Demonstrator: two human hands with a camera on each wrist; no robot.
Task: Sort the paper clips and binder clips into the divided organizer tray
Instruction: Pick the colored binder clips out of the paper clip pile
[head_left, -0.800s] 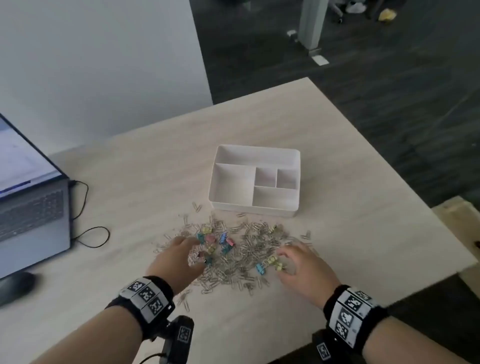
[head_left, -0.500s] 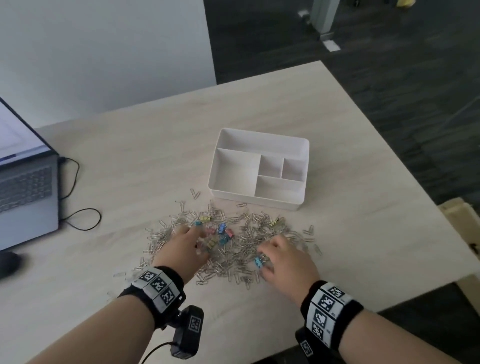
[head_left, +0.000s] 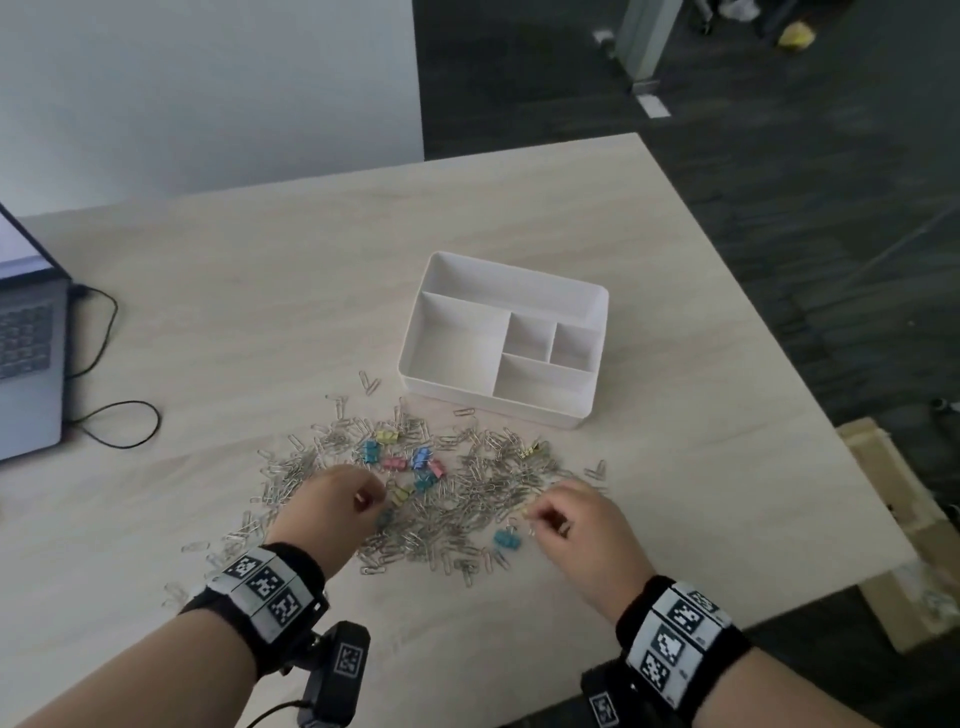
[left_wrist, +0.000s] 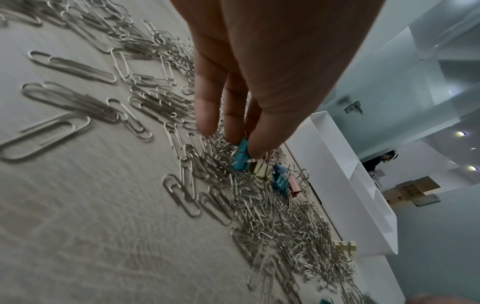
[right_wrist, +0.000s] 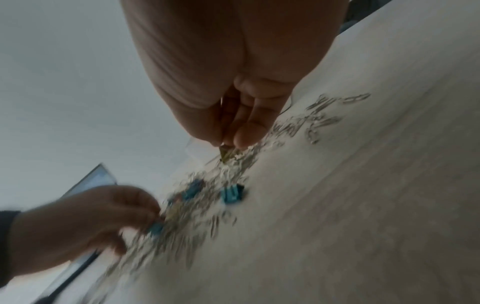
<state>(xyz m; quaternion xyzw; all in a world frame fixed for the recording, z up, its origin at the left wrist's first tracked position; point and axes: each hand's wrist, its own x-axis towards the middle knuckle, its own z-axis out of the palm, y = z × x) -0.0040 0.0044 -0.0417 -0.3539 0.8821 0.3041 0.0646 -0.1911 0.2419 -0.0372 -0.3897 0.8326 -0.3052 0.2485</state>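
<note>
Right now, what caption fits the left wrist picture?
Left hand pinches a teal binder clip from the paper clips beside the white tray.

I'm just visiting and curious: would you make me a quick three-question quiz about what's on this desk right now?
1. True or false: the white organizer tray already holds some clips.
2. Which colour is the binder clip that the left hand pinches? A teal, B red, C black.
3. Fill in: the laptop sits at the table's ____ edge.

Key: 1 false, every compartment looks empty. 2 A. 3 left. The right hand pinches a small yellowish clip, too blurred to name.
</note>
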